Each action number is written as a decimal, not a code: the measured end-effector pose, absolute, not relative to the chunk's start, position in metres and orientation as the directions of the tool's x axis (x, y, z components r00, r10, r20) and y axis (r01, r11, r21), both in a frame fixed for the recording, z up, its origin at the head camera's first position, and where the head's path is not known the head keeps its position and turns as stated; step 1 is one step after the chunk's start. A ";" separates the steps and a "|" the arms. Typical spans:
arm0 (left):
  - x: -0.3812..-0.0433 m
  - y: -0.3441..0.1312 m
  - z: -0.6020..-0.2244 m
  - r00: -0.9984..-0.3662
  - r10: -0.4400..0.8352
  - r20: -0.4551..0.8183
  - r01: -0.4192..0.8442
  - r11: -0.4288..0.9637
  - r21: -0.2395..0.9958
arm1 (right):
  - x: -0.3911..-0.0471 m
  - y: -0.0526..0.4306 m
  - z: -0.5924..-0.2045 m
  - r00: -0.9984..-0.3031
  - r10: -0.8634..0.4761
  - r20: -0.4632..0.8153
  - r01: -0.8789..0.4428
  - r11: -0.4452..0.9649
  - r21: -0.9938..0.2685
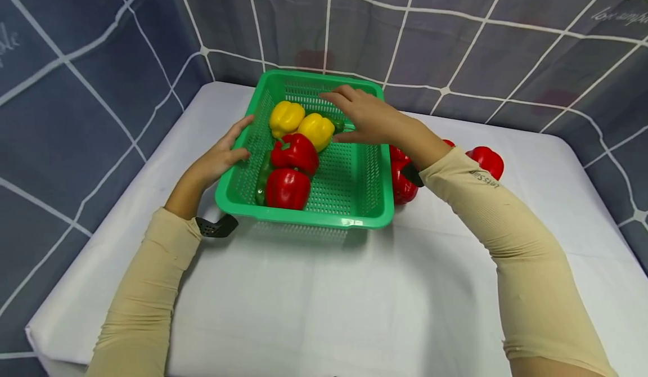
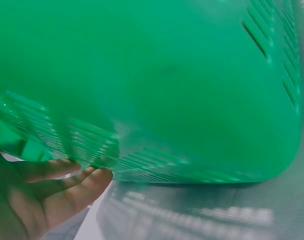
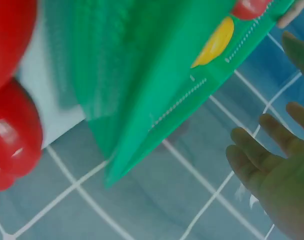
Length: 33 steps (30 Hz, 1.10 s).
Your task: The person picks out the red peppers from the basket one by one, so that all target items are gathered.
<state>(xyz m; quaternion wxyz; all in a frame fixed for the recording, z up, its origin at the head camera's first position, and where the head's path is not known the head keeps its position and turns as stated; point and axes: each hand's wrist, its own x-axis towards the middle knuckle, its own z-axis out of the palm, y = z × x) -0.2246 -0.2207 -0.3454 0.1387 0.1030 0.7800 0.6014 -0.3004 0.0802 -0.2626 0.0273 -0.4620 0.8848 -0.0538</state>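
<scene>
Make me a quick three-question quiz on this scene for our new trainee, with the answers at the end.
1. Multiple choice: how many yellow peppers show in the green basket? A) one B) two C) four
2. True or false: every red pepper in the head view is inside the basket.
3. Short answer: what does the right hand hold?

Key:
1. B, two.
2. False; some red peppers lie outside it, on the white tabletop to the right.
3. Nothing; it is empty, above the basket in the head view.
</scene>
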 end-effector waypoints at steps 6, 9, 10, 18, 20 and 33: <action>-0.225 -0.221 -0.346 -0.939 0.333 -0.082 0.004 0.248 0.969 | -0.303 0.058 -0.267 -0.538 -0.842 -0.050 -0.835 0.540 -0.111; -0.225 -0.223 -0.347 -0.939 0.336 -0.079 0.008 0.250 0.968 | -0.305 0.052 -0.269 -0.536 -0.841 -0.079 -0.834 0.541 -0.107; -0.225 -0.223 -0.348 -0.940 0.331 -0.076 0.011 0.253 0.967 | -0.306 0.050 -0.269 -0.534 -0.841 -0.086 -0.835 0.541 -0.101; -0.228 -0.225 -0.349 -0.940 0.335 -0.061 0.032 0.266 0.964 | -0.304 0.034 -0.270 -0.512 -0.827 -0.231 -0.841 0.537 -0.060; -0.229 -0.224 -0.350 -0.940 0.337 -0.059 0.035 0.269 0.963 | -0.301 0.031 -0.274 -0.502 -0.815 -0.287 -0.844 0.535 -0.041; -0.228 -0.226 -0.349 -0.940 0.340 -0.037 0.058 0.264 0.963 | -0.292 -0.007 -0.288 -0.474 -0.714 -0.514 -0.838 0.546 0.014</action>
